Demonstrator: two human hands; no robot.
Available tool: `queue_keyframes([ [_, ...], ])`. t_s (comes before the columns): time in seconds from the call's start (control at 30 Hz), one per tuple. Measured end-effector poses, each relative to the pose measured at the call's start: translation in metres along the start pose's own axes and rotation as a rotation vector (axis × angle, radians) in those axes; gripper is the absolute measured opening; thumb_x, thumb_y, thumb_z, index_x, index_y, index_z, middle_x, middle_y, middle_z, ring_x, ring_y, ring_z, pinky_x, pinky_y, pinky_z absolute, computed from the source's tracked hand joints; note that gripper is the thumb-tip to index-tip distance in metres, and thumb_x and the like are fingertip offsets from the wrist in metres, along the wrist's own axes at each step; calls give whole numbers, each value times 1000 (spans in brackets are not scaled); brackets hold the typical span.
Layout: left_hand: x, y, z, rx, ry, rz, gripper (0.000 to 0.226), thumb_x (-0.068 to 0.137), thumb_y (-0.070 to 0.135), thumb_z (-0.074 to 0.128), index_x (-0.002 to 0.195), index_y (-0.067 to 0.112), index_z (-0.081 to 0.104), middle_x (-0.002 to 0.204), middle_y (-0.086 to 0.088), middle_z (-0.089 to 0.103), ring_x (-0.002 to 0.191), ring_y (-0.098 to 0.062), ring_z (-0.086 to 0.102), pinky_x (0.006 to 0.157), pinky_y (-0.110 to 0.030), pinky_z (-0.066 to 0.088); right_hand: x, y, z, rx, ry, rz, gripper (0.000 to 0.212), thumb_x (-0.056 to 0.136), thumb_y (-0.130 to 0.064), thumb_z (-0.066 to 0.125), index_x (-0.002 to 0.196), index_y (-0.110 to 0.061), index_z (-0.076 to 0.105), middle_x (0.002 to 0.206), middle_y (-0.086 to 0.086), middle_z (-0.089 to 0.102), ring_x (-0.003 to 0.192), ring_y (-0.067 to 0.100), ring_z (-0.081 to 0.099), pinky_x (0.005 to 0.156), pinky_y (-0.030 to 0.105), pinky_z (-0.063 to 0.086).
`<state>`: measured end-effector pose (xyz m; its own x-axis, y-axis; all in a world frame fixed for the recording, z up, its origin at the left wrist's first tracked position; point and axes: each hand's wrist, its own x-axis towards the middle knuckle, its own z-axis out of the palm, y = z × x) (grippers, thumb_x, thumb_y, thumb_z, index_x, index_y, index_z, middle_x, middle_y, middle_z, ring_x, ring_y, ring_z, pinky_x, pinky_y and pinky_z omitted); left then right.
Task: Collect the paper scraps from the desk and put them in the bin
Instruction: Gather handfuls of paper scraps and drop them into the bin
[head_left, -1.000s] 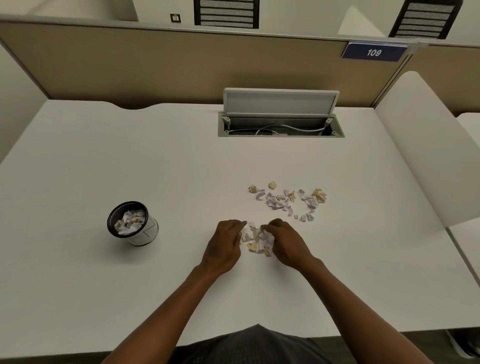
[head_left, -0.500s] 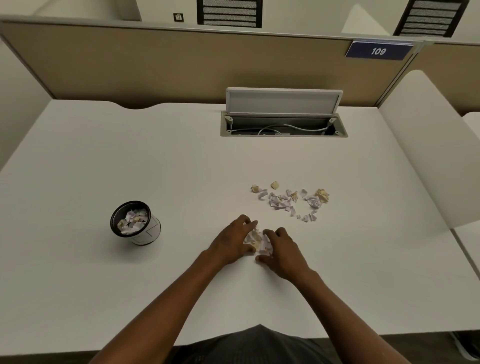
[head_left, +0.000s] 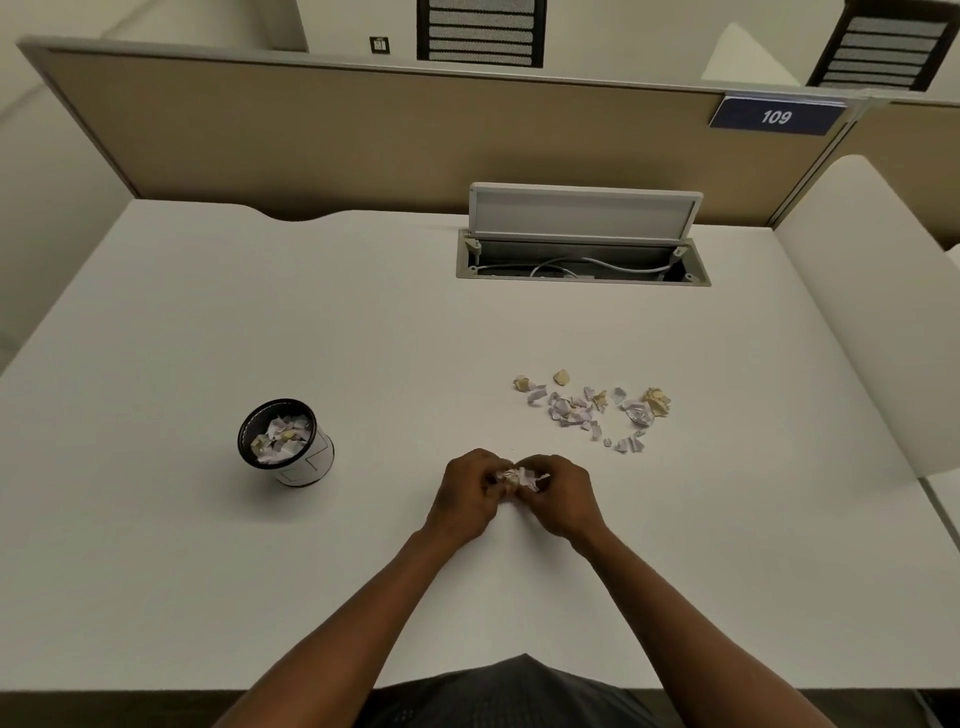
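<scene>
A small wad of paper scraps (head_left: 521, 478) sits bunched between both hands, near the front edge of the white worktop (head_left: 208, 571). The left hand (head_left: 467, 496) and right hand (head_left: 563, 496) curl their fingers around it from either side. More loose scraps (head_left: 592, 408) lie scattered further back, toward the right edge. The bin (head_left: 284, 442), partly filled with scraps, stands well to the left.

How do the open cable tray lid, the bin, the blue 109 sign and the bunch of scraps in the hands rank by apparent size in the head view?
1. Grey cable tray lid
2. Blue 109 sign and black-rimmed white bin: look alike, sign farther away
3. Bunched paper scraps
</scene>
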<state>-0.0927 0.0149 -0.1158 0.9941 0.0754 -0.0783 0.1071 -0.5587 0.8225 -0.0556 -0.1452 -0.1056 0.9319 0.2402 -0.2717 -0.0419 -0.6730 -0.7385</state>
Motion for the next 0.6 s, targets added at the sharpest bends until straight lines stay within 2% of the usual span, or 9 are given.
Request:
queue_keyframes([
  [0.07, -3, -2, -4, -60, 50, -66, 24, 80, 8, 78, 104, 13, 77, 101, -1, 73, 92, -12, 67, 79, -11, 50, 2, -2, -1, 143, -58, 61, 24, 79, -28, 83, 102, -22, 76, 98, -2, 75, 85, 17, 71, 75, 26, 58],
  [0.2, -5, 0, -21, -136, 106, -126, 27, 79, 12, 82, 105, 17, 77, 102, 4, 75, 92, -7, 69, 80, -17, 56, 9, -17, -7, 383, -194, 27, 20, 77, -23, 85, 96, -19, 78, 90, 4, 77, 81, 24, 75, 81, 42, 63],
  [0.3, -5, 8, -43, -205, 144, -148, 27, 79, 17, 83, 106, 21, 78, 100, 9, 75, 90, 0, 68, 74, -10, 54, 15, -37, -12, 535, -282, -25, 22, 77, -21, 86, 98, -16, 78, 95, 10, 77, 85, 21, 74, 78, 33, 61],
  [0.37, -6, 14, -60, -245, 173, -147, 26, 79, 22, 83, 105, 23, 78, 99, 12, 75, 89, 2, 69, 75, -10, 54, 20, -52, -13, 613, -334, -48, 24, 78, -20, 85, 100, -14, 77, 100, 14, 75, 90, 22, 73, 80, 29, 59],
  [0.47, -9, 19, -86, -340, 234, -135, 23, 79, 25, 83, 101, 27, 79, 97, 14, 77, 90, 0, 70, 78, -12, 55, 27, -77, -12, 684, -401, -71, 26, 80, -20, 83, 104, -11, 76, 107, 17, 74, 98, 24, 73, 83, 27, 58],
  [0.6, -16, 21, -118, -435, 335, -121, 23, 80, 21, 82, 102, 27, 79, 97, 14, 77, 93, -2, 71, 77, -13, 54, 36, -116, -3, 718, -467, -124, 24, 83, -13, 80, 106, -9, 76, 108, 14, 75, 100, 24, 73, 84, 28, 58],
])
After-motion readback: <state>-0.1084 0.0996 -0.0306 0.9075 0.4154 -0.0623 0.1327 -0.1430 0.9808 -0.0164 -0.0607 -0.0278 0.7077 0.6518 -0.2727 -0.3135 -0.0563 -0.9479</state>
